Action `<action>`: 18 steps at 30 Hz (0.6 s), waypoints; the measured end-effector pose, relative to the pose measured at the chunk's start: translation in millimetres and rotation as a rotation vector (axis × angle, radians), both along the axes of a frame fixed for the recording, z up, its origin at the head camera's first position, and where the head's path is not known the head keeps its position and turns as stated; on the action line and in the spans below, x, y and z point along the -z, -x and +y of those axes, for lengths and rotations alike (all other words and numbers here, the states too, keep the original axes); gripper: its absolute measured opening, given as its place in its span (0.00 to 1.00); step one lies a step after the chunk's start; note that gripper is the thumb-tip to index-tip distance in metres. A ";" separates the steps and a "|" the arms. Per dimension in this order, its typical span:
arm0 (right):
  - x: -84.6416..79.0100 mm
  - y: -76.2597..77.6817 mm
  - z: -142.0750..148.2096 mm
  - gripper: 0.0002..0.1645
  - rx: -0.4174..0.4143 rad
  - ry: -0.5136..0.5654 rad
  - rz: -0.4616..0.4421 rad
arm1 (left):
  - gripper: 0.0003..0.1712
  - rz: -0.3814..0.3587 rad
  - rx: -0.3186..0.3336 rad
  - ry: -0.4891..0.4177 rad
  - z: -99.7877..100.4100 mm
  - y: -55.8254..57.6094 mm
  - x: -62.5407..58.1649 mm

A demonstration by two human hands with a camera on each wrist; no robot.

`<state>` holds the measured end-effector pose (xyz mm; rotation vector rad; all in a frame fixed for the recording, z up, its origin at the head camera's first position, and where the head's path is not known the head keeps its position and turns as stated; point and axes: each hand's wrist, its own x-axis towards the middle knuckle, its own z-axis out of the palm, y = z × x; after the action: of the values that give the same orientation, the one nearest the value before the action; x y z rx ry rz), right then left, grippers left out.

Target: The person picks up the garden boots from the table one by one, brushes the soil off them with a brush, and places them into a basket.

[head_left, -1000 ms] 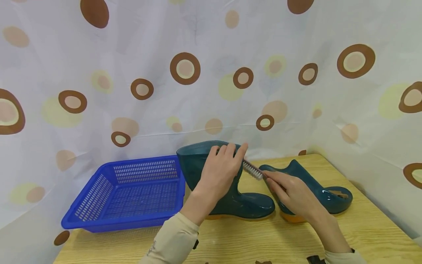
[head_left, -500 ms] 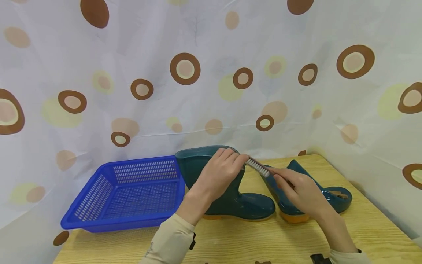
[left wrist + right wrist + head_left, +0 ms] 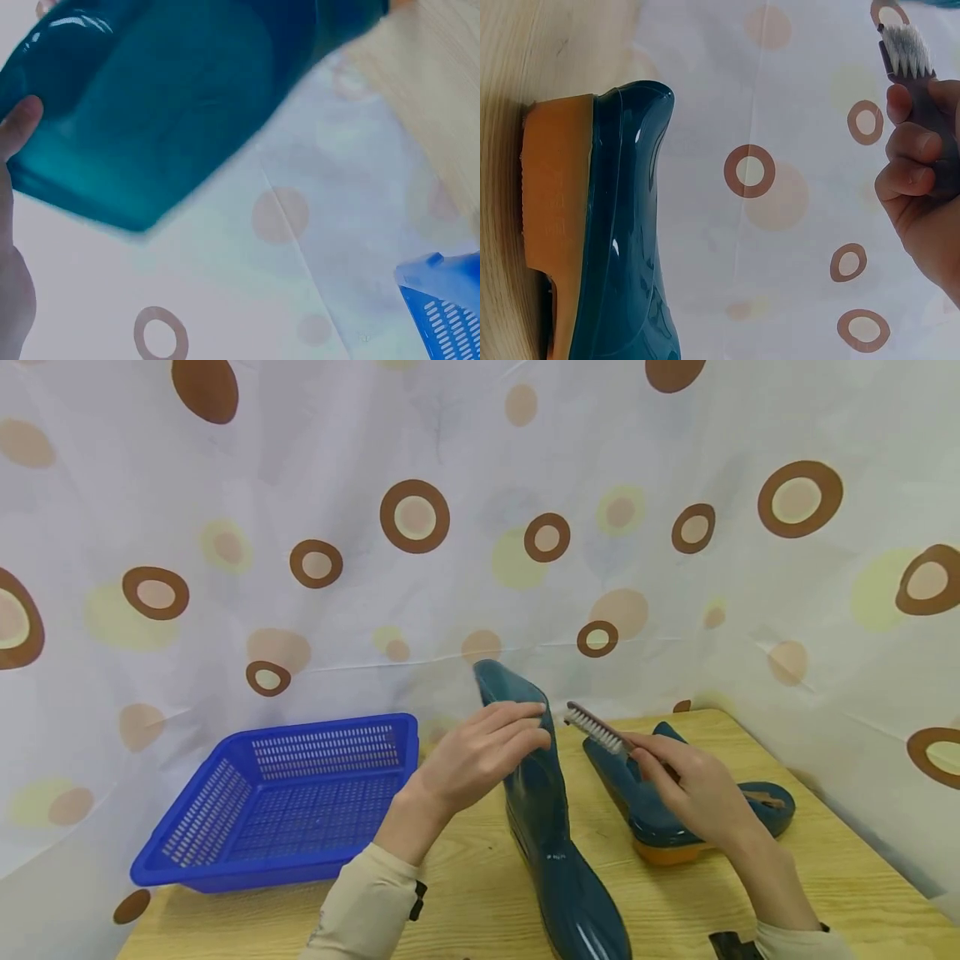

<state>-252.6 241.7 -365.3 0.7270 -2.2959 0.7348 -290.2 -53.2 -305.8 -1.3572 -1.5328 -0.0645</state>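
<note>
Brush [image 3: 596,728] and boot [image 3: 534,789] are each in one of the person's hands. The left hand [image 3: 480,756] grips the boot near the top of its shaft, the thumb laid along the glossy teal side in the left wrist view. The boot is held with its shaft up and its toe pointing toward the person, above the wooden table [image 3: 465,860] or on it; whether the sole touches the wood cannot be told. The right hand [image 3: 693,785] grasps the brush by its dark handle, the white bristles just beside the shaft, a narrow gap showing in the head view. More teal footwear [image 3: 660,822] with an orange sole sits on the table at the right, partly hidden behind the right hand. At the left is a blue plastic basket [image 3: 315,862] with slotted sides. Beyond it all hangs a white sheet [image 3: 450,435] patterned with brown rings and pale dots. Cream sleeves [image 3: 363,902] cover the forearms.
</note>
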 end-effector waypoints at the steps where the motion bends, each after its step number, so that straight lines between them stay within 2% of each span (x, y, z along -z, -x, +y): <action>1: 0.5 0.1 -1.0 0.17 -0.005 -0.003 0.006 | 0.05 0.001 0.007 -0.005 -1.7 0.0 -0.9; 6: 2.8 0.4 -7.2 0.19 -0.041 -0.009 0.041 | 0.05 -0.030 0.016 -0.013 -10.4 1.8 -4.7; 11: 3.7 0.5 -12.9 0.20 -0.072 -0.032 0.053 | 0.14 -0.103 -0.050 -0.046 -18.9 1.4 -2.8; 15: 3.4 -0.2 -15.4 0.20 -0.078 -0.045 0.039 | 0.15 -0.141 -0.130 -0.142 -24.3 -5.4 11.8; 18: 3.0 -0.4 -17.7 0.20 -0.086 -0.047 0.024 | 0.18 -0.236 -0.203 -0.261 -27.7 -15.9 27.0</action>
<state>-252.2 224.0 -368.3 0.8559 -2.2792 0.7085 -274.3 -80.9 -332.8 -1.0099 -1.7836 -0.2967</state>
